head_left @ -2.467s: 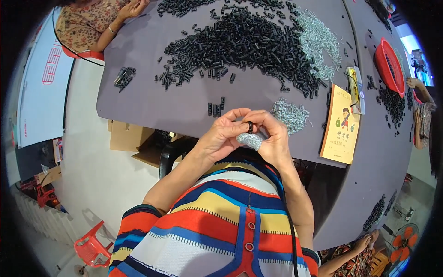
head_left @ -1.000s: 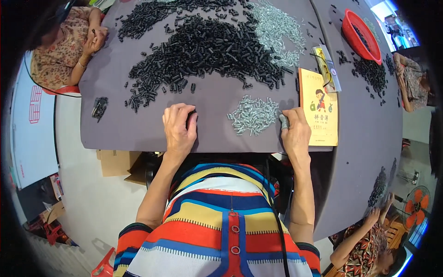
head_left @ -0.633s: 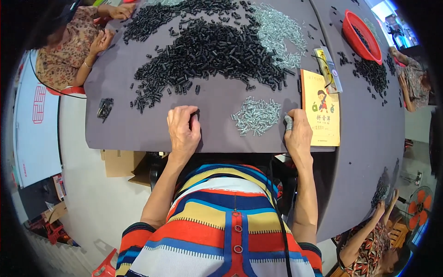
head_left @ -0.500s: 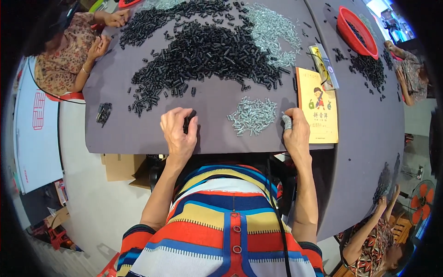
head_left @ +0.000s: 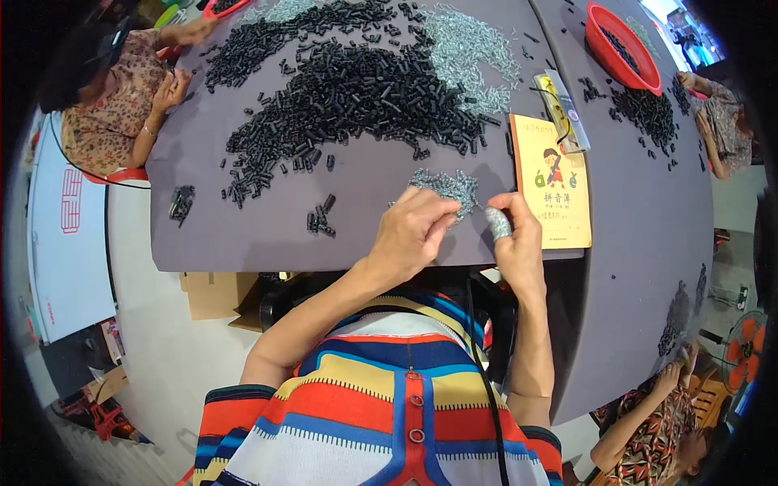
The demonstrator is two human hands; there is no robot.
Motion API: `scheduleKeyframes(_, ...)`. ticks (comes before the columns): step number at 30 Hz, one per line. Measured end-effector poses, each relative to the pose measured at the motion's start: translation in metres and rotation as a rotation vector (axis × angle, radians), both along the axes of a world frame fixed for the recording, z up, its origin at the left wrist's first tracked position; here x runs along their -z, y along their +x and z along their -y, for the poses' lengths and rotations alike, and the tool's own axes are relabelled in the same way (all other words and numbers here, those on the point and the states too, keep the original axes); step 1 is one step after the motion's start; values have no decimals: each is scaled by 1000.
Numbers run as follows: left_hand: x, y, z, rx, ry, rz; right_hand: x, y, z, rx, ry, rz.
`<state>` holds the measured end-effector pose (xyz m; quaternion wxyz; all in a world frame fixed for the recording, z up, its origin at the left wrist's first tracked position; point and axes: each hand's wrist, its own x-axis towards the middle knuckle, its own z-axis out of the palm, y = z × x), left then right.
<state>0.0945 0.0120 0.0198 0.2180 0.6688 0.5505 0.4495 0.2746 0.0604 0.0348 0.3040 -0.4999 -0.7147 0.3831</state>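
Note:
My left hand [head_left: 412, 231] reaches over the small pile of shiny silvery pieces [head_left: 446, 185], partly covering it. Its thumb and fingertips are pinched together; what they hold is too small to make out. Just right of the pile is my right hand [head_left: 520, 239], with index finger and thumb curled close together. A pale grey covering [head_left: 498, 224] wraps its thumb. Whether a tiny piece sits between those fingertips cannot be seen. A few black cylinders [head_left: 322, 217] lie on the table to the left of my left hand.
A large heap of black cylinders [head_left: 356, 101] lies ahead, with more silvery pieces [head_left: 470, 57] beside it. A yellow booklet [head_left: 553, 182] and a clear case [head_left: 565, 113] are at right. Beyond stands a red basket [head_left: 596, 44]. Co-workers sit left and right around the grey table [head_left: 211, 235].
My left hand has let go of black cylinders, now lying on the table, and moved right to the silvery pile. My right hand has stayed nearly in place, its fingers shifting slightly.

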Motion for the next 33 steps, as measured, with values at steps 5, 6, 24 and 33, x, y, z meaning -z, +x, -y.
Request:
scheduleKeyframes(5, 4, -16, 5, -99, -35, -17, 11, 10, -4, 56, -72, -6)
scheduleKeyframes(6, 4, -19, 5, -112, -54, -22, 13, 8, -2, 85, -57, -48)
scheduleKeyframes(24, 17, -31, -65, -274, -66, -313, 43, -4, -8, 125, 346, -19)
scheduleKeyframes(33, 13, -23, -84, -180, 48, -321, 44, -3, -6, 126, 308, -34)
